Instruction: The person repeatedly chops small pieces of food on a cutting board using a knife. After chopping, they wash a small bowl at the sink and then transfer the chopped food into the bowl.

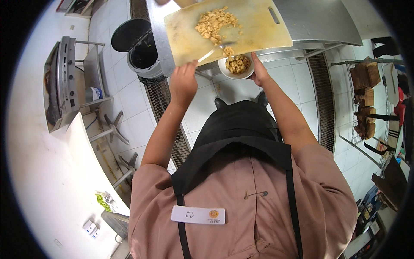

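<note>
My left hand (184, 83) is closed around the handle end of a slim, shiny spoon-like utensil (207, 56); its head is partly hidden among the food, so its exact kind is unclear. The utensil reaches over the near edge of a yellowed cutting board (258, 32). Chopped light-brown pieces (212, 23) lie heaped on the board, and a small clump (228, 51) sits at its edge. Just below that edge, my right hand (260, 72) grips a white bowl (223, 68) by its right side. Similar brown pieces (238, 64) partly fill the bowl.
The board rests on a steel table (317, 19). To its left stands a grey bin (148, 64) with its black lid raised. Grated drains (321, 99) run along the tiled floor. A wire rack (358, 99) with wooden boards is at right, steel equipment (67, 82) at left.
</note>
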A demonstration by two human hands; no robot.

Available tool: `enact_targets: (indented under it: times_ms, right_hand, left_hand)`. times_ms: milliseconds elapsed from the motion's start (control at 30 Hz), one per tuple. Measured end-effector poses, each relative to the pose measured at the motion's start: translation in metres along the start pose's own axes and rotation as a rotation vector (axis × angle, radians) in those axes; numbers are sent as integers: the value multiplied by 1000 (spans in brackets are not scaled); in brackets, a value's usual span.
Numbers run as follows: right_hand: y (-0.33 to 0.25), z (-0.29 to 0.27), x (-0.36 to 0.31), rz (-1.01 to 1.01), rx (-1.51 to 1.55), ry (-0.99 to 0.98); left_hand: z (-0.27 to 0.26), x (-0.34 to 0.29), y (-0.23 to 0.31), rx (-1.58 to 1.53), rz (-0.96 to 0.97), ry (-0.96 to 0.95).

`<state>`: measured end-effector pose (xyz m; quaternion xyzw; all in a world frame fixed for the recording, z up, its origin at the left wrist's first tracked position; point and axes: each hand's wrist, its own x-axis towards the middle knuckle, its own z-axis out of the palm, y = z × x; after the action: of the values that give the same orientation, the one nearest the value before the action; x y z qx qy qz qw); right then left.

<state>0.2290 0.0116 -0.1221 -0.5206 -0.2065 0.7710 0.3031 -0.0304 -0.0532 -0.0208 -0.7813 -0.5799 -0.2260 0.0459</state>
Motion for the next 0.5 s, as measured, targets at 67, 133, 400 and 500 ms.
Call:
enact_targets:
  times_ms: [67,133,400,500]
  right_hand:
    - [1,1,0,-4,-3,2]
    - [0,5,-4,-12,-2,3]
    - [0,8,-7,16,-26,-1]
    - [2,8,-7,25,-19,-12]
  left_hand:
    - [1,10,-4,23,-95,57]
    - [5,14,-9,35,-153,68]
    - [12,-26,22,-101,-101,7]
    - [1,-31,36,-135,-125,-32]
